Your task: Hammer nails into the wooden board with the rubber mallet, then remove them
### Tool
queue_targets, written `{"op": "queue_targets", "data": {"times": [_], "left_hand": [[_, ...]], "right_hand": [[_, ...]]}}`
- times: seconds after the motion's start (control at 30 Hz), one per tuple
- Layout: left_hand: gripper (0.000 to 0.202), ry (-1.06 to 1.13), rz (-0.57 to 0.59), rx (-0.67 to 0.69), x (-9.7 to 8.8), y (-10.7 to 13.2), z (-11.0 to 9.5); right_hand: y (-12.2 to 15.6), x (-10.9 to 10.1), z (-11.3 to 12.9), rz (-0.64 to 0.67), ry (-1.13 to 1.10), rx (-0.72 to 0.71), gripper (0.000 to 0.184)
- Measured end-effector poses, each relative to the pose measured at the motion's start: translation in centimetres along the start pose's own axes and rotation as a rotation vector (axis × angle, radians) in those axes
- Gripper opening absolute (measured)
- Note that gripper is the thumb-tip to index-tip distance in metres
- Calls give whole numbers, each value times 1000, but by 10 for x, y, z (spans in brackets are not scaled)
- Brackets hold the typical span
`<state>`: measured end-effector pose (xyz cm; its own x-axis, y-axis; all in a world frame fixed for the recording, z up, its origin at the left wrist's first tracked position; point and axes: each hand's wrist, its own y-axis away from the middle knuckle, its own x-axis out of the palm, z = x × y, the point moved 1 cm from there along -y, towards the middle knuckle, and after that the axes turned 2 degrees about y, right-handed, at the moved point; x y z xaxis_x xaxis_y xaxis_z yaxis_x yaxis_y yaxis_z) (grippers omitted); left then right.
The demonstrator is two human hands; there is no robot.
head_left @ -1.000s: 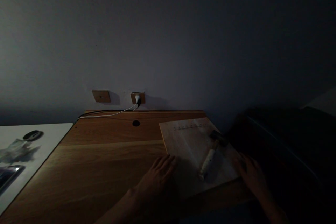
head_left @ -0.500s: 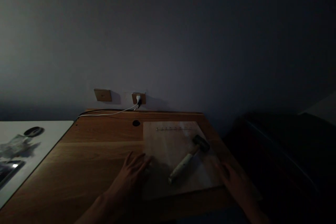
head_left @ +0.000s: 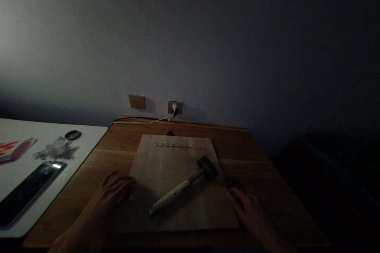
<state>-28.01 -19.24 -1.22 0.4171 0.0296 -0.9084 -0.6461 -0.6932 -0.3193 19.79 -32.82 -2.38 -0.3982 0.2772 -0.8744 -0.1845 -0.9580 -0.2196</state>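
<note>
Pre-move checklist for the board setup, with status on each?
1. Board within the wooden table's edges: ok.
2. Left hand at the board's left edge: ok.
3. Right hand at its right edge: ok.
4. Firmness of either hand's hold: cannot tell, too dark.
5. Board free of loose tools: not ok, mallet lies across it, unheld.
6. Cables clear of the board: ok, they run behind it near the wall.
</note>
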Motion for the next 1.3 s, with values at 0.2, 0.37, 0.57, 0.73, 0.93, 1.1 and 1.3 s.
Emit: {"op": "queue_targets", "data": {"times": [0.2, 0.37, 0.57, 0.73, 0.93, 1.1, 1.3], "left_hand": [[32, 45, -12, -173, 3, -56, 11], [27, 71, 64, -299, 15, -134, 14], [18, 58, 88, -389, 25, -166, 20], [17, 108, 118, -378, 30, -167, 25], [24, 655, -212, -520, 24, -178, 40], [36, 983, -192, -538, 29, -180, 43], [23, 741, -41, -485, 47, -179, 35]], "right_hand": [[-106, 2, 32, -24, -96, -112, 24], [-182, 29, 64, 138, -4, -68, 13], [-199, 49, 72, 164, -97, -27, 19], [-201, 47, 72, 109, -318, 11, 12], [-200, 40, 77, 129, -674, 91, 35], [-205, 43, 82, 207, -716, 117, 51], [-215, 55, 89, 272, -360, 110, 23]]}}
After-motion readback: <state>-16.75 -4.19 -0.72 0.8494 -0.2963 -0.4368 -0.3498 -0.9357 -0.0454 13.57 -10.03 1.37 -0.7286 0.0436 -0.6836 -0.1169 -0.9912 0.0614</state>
